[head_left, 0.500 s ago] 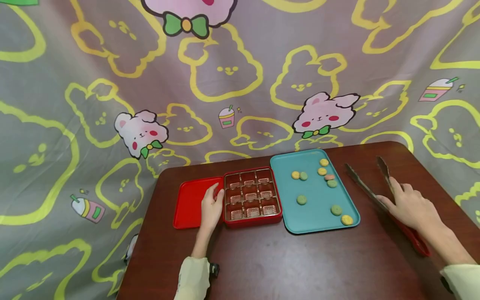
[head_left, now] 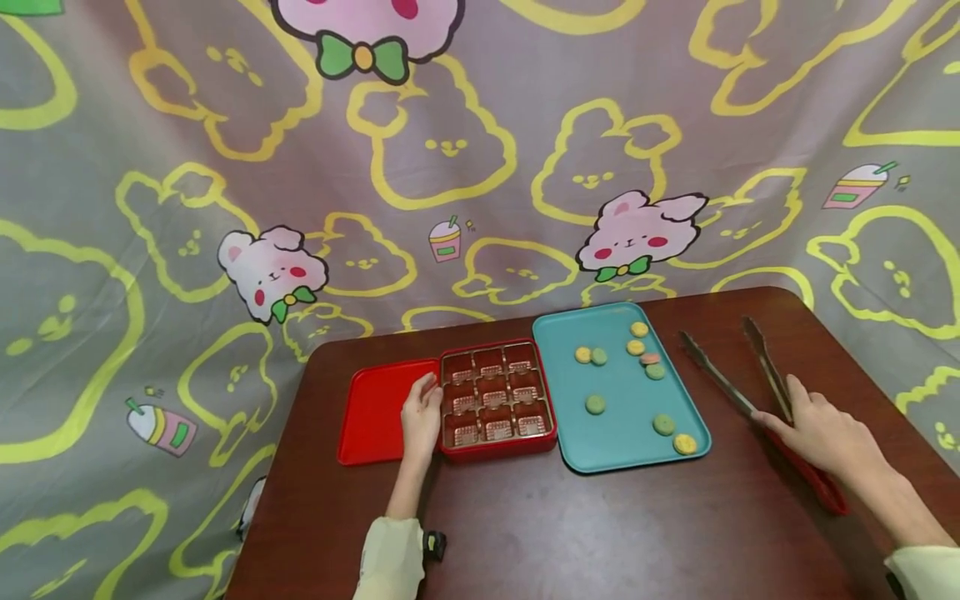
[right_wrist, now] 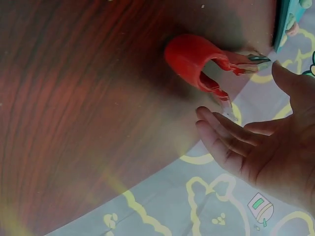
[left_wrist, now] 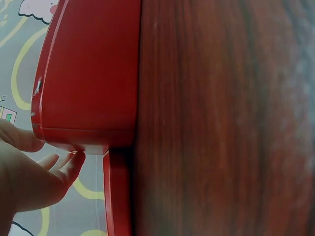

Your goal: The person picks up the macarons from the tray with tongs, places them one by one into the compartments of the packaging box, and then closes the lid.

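Observation:
My left hand (head_left: 420,421) is at the left side of a red box (head_left: 498,447) with a clear divided insert, its compartments bare. In the left wrist view its loosely bent fingertips are right at the box's corner. Red-handled metal tongs (head_left: 723,381) lie spread on the table at the right, tips pointing away. Over them is my right hand (head_left: 832,429). The right wrist view shows that hand's thumb and fingers spread apart on either side of the tongs, behind the red handle (right_wrist: 189,56), without gripping them.
A teal tray (head_left: 607,446) right of the box carries several yellow, green and pink macarons (head_left: 595,404). Against the box's left side lies a shallow red lid (head_left: 375,417). Behind the dark wooden table (head_left: 585,533) hangs a patterned cloth (head_left: 517,108).
My right hand has shifted slightly back along the tongs, nearer their handle end. My left hand stays beside the box, its fingers drawn slightly closer together. The head view has turned a little.

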Available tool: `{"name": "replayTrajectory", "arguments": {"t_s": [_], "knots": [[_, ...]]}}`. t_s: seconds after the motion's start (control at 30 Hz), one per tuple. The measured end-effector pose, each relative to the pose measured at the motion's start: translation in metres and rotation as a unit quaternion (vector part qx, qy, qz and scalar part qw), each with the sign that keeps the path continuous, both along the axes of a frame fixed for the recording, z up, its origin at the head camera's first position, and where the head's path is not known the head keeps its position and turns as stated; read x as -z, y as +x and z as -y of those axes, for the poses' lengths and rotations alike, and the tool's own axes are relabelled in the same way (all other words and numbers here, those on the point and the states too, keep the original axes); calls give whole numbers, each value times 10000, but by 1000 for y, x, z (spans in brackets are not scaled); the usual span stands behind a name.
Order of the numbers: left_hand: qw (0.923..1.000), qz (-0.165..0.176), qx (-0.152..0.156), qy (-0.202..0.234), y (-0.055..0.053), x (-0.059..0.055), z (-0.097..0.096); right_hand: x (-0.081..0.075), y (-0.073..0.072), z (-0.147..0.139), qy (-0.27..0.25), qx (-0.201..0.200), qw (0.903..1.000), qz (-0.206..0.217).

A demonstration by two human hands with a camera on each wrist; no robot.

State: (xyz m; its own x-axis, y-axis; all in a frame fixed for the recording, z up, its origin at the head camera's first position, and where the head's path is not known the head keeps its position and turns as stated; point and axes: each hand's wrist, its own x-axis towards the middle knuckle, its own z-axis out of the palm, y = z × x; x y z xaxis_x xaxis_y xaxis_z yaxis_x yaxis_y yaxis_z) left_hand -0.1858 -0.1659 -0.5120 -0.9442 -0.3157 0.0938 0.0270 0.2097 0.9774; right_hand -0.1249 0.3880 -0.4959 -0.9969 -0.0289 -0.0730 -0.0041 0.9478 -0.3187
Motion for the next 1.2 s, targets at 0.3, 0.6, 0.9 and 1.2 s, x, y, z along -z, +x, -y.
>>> {"name": "replayTrajectory", "arguments": {"t_s": [0.3,0.6,0.9,1.2], "knots": [[9997,18,-134,219,2,8,0,6,-1,0,-109,-13,9999,21],[9991,146,-182,359,0,15,-1,9,0,0,-116,28,9999,11],[9988,219,-290,328,0,15,-4,15,2,1,-59,66,10000,-33],[9984,266,-329,383,2,15,-7,19,1,1,-242,61,9997,75]]}}
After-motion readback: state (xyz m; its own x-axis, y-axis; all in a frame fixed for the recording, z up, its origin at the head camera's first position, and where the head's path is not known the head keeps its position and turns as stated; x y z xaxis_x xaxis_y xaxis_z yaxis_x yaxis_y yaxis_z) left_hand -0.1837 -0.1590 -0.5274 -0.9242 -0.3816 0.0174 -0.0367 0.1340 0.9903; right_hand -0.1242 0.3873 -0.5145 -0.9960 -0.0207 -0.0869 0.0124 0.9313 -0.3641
